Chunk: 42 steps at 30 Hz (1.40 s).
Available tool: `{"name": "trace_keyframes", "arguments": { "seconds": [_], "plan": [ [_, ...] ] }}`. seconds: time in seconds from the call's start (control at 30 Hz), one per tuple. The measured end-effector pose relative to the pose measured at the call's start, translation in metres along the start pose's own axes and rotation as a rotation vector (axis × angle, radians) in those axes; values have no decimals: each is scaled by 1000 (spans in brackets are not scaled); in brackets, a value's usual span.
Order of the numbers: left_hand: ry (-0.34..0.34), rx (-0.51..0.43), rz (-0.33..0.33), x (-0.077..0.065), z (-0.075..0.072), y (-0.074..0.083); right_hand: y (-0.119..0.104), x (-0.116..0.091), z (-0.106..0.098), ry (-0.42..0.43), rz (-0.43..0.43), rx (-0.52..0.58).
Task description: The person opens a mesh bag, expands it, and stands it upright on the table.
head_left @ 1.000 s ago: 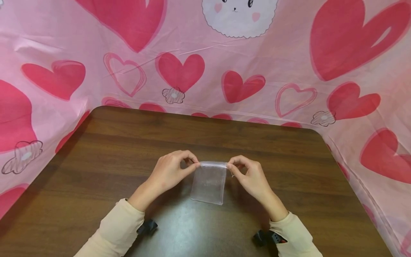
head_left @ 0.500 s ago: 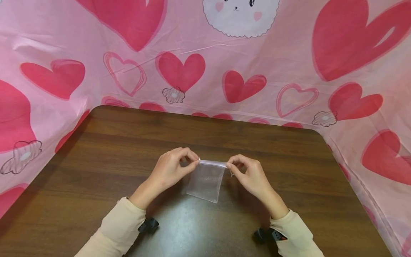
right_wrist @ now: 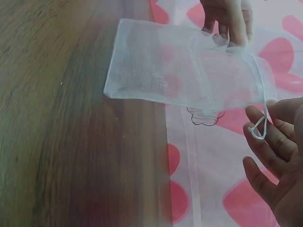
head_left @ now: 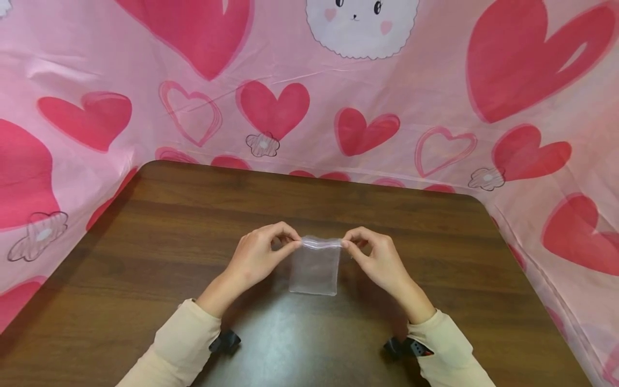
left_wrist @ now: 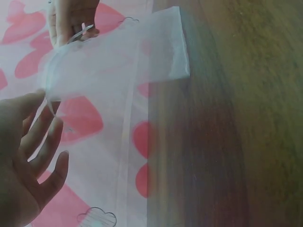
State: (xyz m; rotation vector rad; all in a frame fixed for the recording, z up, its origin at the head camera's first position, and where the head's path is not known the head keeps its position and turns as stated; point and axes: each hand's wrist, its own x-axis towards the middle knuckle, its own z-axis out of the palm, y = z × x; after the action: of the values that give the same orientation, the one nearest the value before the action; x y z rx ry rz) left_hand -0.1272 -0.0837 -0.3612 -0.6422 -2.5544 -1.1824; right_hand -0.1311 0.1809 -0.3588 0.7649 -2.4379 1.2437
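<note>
A small sheer white drawstring pouch (head_left: 314, 271) hangs between the two hands over the table, its gathered top edge stretched level. At its top left corner the left hand (head_left: 258, 252) pinches the edge between thumb and index finger. The right hand (head_left: 379, 263) pinches the opposite top corner the same way. In the right wrist view a knotted loop of white cord (right_wrist: 259, 130) dangles by the right fingers. Through the see-through mesh of the pouch (left_wrist: 118, 56) the backdrop shows in the left wrist view, and nothing is visible inside.
The dark brown wooden table (head_left: 193, 215) spreads under both hands, with rounded far corners. Behind and beside it hangs a pink cloth (head_left: 309, 64) printed with red hearts. Black wrist devices (head_left: 224, 342) sit at the cuffs of the beige sleeves (head_left: 174, 344).
The pouch swung slightly left, then back to hang nearly straight, its bottom edge now higher in view. Its top edge has become more wrinkled. Both hands keep their pinch and have risen slightly.
</note>
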Motion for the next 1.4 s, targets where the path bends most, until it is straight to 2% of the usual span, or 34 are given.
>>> {"name": "trace_keyframes", "arguments": {
  "seconds": [0.23, 0.53, 0.7, 0.83, 1.0, 1.4],
  "plan": [
    [44, 16, 10, -1, 0, 4, 1, 1, 2, 17, 3, 22],
    [75, -13, -41, 0, 2, 4, 3, -1, 0, 8, 33, 17],
    [61, -26, -71, 2, 4, 5, 5, -1, 0, 5, 26, 14],
    [51, -15, -72, 4, 6, 6, 6, 1, -1, 12, -8, 6],
    [46, 8, -70, 7, 6, 6, 5, 3, -4, -2, -10, -27],
    [27, 2, -87, 9, 13, 4, 12, 5, -6, -8, -50, -56]
  ]
}}
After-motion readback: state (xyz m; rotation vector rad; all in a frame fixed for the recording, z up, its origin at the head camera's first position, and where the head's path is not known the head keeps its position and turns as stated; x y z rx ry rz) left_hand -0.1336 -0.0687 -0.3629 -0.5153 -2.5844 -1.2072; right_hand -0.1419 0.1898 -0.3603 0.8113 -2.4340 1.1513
